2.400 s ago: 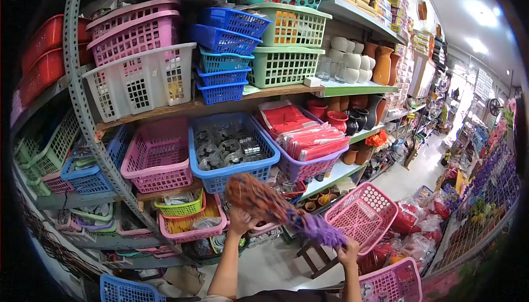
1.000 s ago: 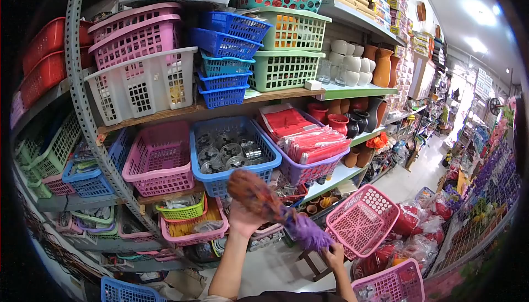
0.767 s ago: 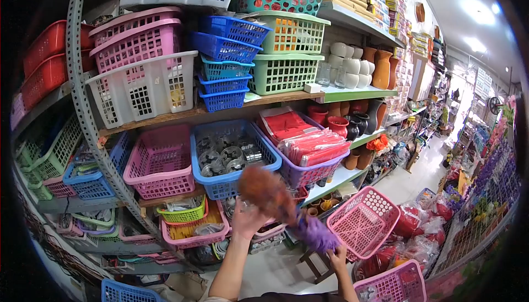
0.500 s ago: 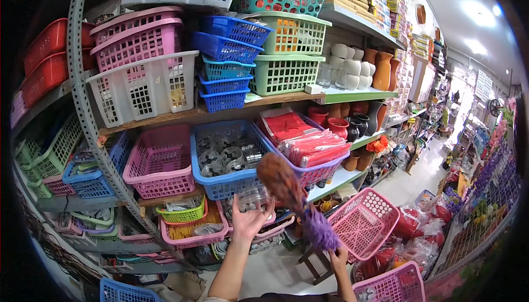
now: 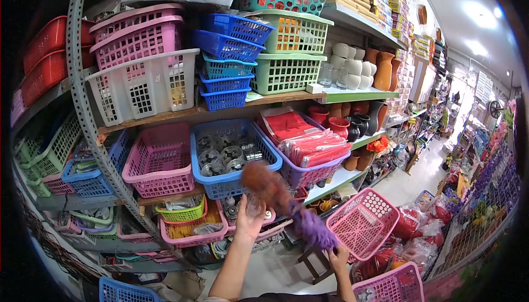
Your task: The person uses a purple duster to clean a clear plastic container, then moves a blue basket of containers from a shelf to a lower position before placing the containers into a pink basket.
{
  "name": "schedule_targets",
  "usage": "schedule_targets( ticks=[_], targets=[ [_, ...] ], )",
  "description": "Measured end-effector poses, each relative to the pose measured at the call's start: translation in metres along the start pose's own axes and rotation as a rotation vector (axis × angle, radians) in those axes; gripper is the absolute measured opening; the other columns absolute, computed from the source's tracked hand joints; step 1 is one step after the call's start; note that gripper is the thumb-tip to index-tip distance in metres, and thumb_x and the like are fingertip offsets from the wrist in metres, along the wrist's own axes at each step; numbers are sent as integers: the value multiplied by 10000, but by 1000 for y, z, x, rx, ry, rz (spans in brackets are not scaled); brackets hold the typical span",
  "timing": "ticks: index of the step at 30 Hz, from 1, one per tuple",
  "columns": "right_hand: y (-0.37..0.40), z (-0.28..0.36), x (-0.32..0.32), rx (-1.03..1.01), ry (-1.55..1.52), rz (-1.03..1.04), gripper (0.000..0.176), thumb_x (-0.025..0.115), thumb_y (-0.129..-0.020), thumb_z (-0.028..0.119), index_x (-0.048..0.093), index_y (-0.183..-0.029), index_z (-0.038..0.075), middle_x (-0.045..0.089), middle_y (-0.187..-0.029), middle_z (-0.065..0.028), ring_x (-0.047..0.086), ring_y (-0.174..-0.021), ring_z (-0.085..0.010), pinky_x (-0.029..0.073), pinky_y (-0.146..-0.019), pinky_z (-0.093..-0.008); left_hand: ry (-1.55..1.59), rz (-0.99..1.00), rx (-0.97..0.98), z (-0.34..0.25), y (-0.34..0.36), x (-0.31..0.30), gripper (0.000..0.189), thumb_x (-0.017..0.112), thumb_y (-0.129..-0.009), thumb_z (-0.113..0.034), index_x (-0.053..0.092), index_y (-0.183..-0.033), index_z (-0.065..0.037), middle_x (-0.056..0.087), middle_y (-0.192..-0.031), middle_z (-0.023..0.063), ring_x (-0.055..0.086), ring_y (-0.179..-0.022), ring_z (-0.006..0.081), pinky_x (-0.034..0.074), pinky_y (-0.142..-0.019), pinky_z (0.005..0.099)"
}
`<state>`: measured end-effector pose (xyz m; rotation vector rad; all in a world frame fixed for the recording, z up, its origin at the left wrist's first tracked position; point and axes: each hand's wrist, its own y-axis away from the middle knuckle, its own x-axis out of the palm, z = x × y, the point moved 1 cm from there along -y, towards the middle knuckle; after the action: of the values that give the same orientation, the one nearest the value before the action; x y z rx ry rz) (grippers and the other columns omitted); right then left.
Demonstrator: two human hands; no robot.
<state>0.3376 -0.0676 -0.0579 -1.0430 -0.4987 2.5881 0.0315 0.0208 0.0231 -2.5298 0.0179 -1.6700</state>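
Note:
My left hand [image 5: 249,220] is raised in front of the lower shelf, its fingers around a clear round container [image 5: 254,207]. My right hand [image 5: 338,257] grips the lower end of a fluffy duster [image 5: 311,226], purple near the hand and brownish-orange at the far end, which is smeared by motion. The duster's far end is close beside the clear container and overlaps the front of a blue basket [image 5: 217,179]. Several similar clear round containers [image 5: 231,153] lie in that basket.
A pink basket [image 5: 158,183] stands left of the blue one, and a purple basket [image 5: 308,176] with red packets stands right. Another pink basket [image 5: 363,224] is near my right hand. A metal shelf post [image 5: 82,93] rises at left. Red plastic-wrapped bundles [image 5: 410,222] lie at right.
The duster has swung left and slightly down, its far end now closer to my left hand. My left hand has turned and drawn in the clear container.

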Motion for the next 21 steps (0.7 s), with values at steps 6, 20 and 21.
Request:
schedule_targets(
  ticks=[6,20,21],
  targets=[
    [-4,9,2,-280,-124,-73,221,629,-688,129,649,-885,30,568,-627,-181,571,-562,-314,424,-552,-385,73,211,-79,3,-11,-35,392,590,-874,-290,498,-1192,-80,570,-1155,77,536,-1056,256,408,-969,426],
    [-2,-15,-17,-130,-1,-213,143,603,-673,115,615,-769,10,477,-544,-167,459,-465,-298,344,-479,-392,242,-152,-219,-20,2,16,621,541,-751,-620,532,-1152,-146,550,-1137,77,508,-1027,263,435,-867,423],
    [-1,-18,-19,-129,-1,-215,143,603,-673,115,615,-769,10,477,-544,-167,459,-465,-298,344,-479,-392,241,-151,-221,-19,2,17,621,541,-751,-620,532,-1152,-146,550,-1137,77,508,-1027,263,435,-867,423]
  ],
)
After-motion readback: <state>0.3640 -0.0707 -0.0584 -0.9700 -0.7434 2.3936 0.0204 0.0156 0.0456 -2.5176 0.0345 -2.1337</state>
